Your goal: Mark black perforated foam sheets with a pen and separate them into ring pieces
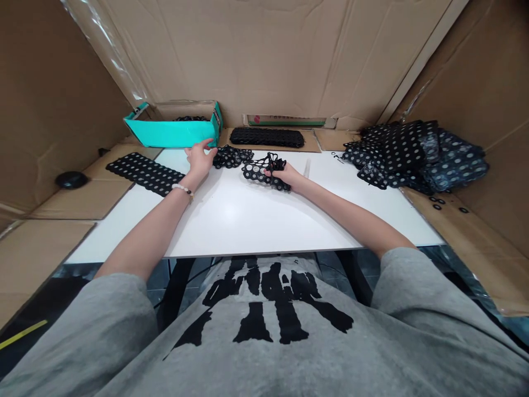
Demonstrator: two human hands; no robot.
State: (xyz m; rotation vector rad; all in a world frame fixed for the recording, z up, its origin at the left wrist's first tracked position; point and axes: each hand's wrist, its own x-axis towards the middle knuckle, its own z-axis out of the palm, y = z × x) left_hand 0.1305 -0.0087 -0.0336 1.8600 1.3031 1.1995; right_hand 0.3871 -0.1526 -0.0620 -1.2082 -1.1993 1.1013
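Observation:
My right hand [283, 175] is shut on a black perforated rubber piece [257, 172], part of it bunched in my fingers and the rest lying on the white table [231, 218]. My left hand [200, 158] is open, its fingertips at the front corner of a teal cardboard box [173, 132]. Just right of those fingers lies a crumpled black perforated piece [230, 157]. A flat black perforated strip [144, 173] lies left of my left wrist, partly on the table. Dark material shows inside the box.
A long black perforated strip [266, 137] lies on cardboard behind the table. A large heap of dotted black sheets [413, 155] sits at the right, with small black rings [437, 202] near it. A round black object [71, 180] sits at the left. Cardboard walls surround the area.

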